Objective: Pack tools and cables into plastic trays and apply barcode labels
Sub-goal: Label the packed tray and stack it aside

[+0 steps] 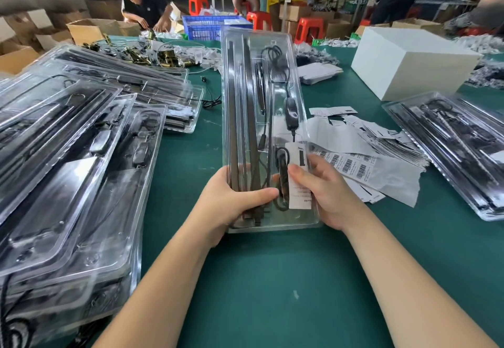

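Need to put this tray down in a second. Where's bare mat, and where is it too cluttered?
Bare green mat lies nearest you, under and between the forearms, and in a strip left of the held tray, beside the left tray stack. Crowded: label sheets just right of the right hand, the tray stack beyond them, and loose parts at the far left.

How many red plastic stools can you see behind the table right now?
4: one far left by the blue crate, one right of that crate, one further right, one partly hidden behind a seated person. Others may be hidden.
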`<move>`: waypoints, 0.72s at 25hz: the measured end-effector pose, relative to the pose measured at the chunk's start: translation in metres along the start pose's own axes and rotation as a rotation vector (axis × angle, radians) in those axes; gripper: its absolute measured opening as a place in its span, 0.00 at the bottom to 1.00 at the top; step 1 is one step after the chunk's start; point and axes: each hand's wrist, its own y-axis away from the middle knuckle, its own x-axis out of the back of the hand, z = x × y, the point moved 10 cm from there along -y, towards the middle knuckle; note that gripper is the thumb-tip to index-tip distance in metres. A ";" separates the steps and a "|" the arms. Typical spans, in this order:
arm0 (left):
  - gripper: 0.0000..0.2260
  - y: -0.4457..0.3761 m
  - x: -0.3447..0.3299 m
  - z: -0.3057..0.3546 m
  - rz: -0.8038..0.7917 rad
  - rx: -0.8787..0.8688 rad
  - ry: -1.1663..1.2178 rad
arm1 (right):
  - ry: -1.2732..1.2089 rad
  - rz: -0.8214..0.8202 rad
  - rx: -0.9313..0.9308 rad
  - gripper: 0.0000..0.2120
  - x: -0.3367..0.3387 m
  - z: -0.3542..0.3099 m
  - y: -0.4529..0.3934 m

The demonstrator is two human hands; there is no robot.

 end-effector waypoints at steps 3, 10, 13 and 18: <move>0.21 -0.001 0.001 -0.001 0.037 0.000 0.087 | 0.013 0.037 -0.038 0.23 0.003 0.004 0.000; 0.21 -0.003 0.021 -0.008 0.239 0.038 0.239 | 0.674 0.388 0.238 0.07 0.027 -0.027 0.005; 0.16 -0.002 0.026 -0.012 0.282 0.082 0.246 | 0.743 0.353 0.308 0.06 0.021 -0.034 0.006; 0.14 0.000 0.022 -0.013 0.247 0.126 0.254 | 0.359 0.283 0.074 0.12 0.028 -0.015 -0.003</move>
